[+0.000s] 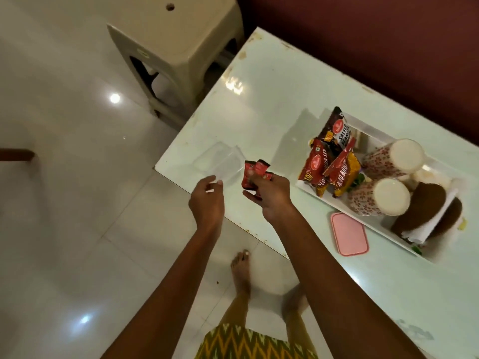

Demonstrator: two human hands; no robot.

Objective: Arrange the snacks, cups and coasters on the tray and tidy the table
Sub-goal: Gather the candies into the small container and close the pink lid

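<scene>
Snacks (pixel 330 164) and cups (pixel 388 161) fill the tray (pixel 305 186); right hand (pixel 272 195) grips sachets (pixel 255 174), left hand (pixel 207 200) holds clear box (pixel 220 161).

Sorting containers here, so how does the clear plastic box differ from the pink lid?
The clear rectangular plastic box is see-through and deep; the flat pink rectangular lid is opaque and shallow. The box is at the table corner by the left hand; the lid lies beside the white tray. Both have rounded corners.

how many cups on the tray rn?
3 visible, all upside down at the tray's right part: far cup, near cup, and a third cup mostly hidden behind them. More could be hidden.
</scene>
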